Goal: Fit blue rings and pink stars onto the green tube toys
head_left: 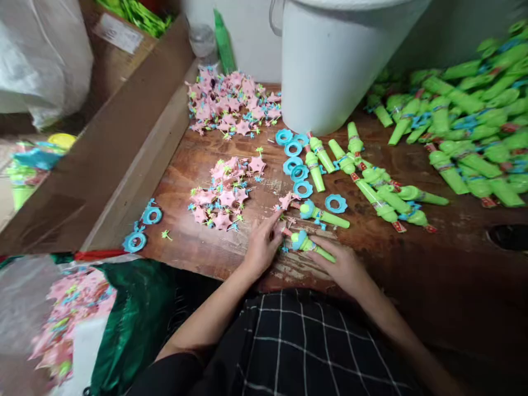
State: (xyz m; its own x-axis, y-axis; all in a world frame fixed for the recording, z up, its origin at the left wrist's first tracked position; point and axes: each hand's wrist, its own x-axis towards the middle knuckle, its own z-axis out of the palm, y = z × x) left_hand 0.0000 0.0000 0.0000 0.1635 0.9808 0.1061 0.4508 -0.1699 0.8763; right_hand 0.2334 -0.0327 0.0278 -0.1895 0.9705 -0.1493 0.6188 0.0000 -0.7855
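My right hand point(344, 268) lies on the wooden table point(433, 253) near its front edge, fingers closed round a green tube toy with a blue head point(310, 246). My left hand point(260, 247) is beside it, fingers pinched at the toy's striped tip, close to a pink star piece point(286, 201). A second green tube toy point(324, 215) lies just beyond. A small heap of pink stars point(225, 195) sits to the left of my hands.
Several blue rings point(295, 165) and green tubes point(371, 181) lie mid-table. A big heap of green tubes point(470, 121) fills the right. A white bucket point(338, 60) stands behind, another pink star pile point(233, 102) at the back, cardboard box point(107, 126) left.
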